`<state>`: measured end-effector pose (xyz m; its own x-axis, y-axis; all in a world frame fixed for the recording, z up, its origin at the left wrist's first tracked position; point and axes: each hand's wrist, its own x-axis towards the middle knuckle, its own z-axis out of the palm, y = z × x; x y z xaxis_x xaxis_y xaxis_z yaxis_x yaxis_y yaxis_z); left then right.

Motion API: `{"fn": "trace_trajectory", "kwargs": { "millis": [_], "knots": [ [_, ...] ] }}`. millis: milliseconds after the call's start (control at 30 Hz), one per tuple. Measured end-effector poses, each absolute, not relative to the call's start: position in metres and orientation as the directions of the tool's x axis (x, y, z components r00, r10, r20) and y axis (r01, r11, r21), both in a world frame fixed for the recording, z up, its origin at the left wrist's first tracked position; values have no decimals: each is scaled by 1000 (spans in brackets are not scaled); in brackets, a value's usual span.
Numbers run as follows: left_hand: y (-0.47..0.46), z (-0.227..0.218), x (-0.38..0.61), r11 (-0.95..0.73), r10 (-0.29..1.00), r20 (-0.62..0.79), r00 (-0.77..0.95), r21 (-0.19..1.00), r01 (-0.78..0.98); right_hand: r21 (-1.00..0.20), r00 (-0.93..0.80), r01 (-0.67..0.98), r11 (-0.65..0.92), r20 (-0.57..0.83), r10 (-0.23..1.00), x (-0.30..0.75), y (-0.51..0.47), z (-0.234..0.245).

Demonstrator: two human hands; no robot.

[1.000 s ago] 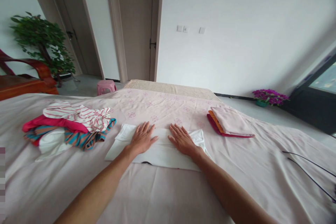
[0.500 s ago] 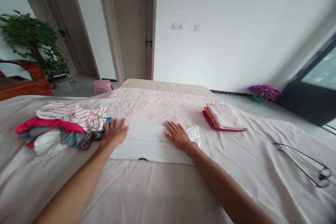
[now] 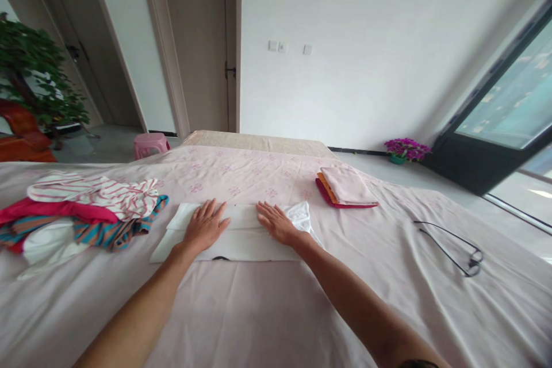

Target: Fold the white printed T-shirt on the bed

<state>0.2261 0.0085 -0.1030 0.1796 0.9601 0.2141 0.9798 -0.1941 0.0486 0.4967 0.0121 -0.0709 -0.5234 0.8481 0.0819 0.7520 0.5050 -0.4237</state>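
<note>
A white garment (image 3: 245,246), folded into a long flat strip, lies across the pink sheet (image 3: 241,305) in front of me. My left hand (image 3: 206,224) rests flat on its left half, fingers spread. On the right half lies my right hand (image 3: 276,223), palm down with fingers stretched out. Just beyond that hand, the garment's right end is bunched and wrinkled. A dark mark shows on its near edge. Neither hand grips anything.
To the left lies a loose heap of clothes (image 3: 95,201), striped, red and white. Folded cloths (image 3: 349,185) in pink, orange and red are stacked at the back right. Eyeglasses (image 3: 472,263) lie at right. Beyond stand a pink stool (image 3: 150,145) and purple flowers (image 3: 407,149).
My left hand has slid right along the garment from its left end, uncovering that end. My right hand stays on the right half. The view has turned somewhat to the right.
</note>
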Motion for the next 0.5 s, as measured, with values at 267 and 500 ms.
{"fn": "trace_trajectory", "kwargs": {
  "millis": [267,500],
  "knots": [
    [3,-100,219,-55,965,258,45,31,998,-536,-80,805,256,329,941,576,22,-61],
    [-13,-75,295,-344,892,377,250,207,916,-426,163,904,24,396,904,618,22,-84]
  ]
}}
